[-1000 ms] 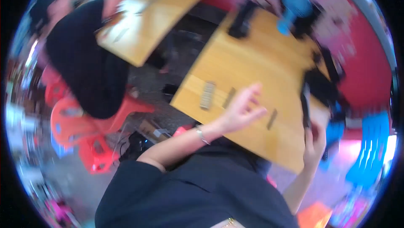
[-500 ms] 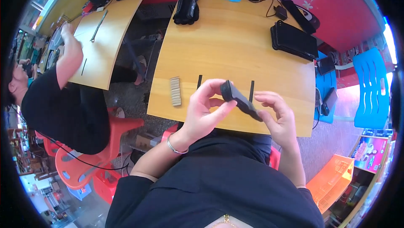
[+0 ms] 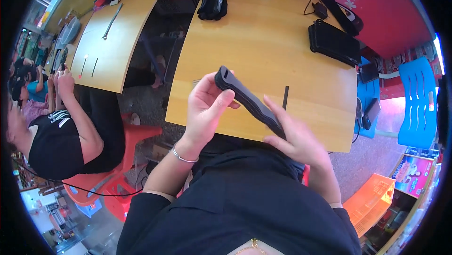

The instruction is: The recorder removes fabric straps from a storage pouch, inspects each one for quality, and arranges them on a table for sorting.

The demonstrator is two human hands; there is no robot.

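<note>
A long dark grey and black strip [image 3: 252, 102], wavy along its edges and apparently layered, slants above the near part of the table. A small slot shows at its upper left end. My left hand [image 3: 205, 111] pinches that end between thumb and fingers. Around the lower right end, my right hand [image 3: 303, 139] has its thumb below and fingers above, slightly blurred. Beyond the right hand a thin black bar [image 3: 286, 97] lies on the wooden table [image 3: 259, 38]. Only a sliver of a beige piece [image 3: 195, 83] shows behind my left hand.
Black bundled strips [image 3: 214, 1] lie at the table's far left, and a black stack [image 3: 333, 43] at the far right. Blue chairs [image 3: 416, 104] stand right, near an orange crate [image 3: 369, 203]. A co-worker [image 3: 70, 135] sits left at another table [image 3: 110, 55].
The strip has turned to show its length and broad face. My left hand has moved left, covering most of the beige row and the other black bar. The co-worker's raised arm has come down.
</note>
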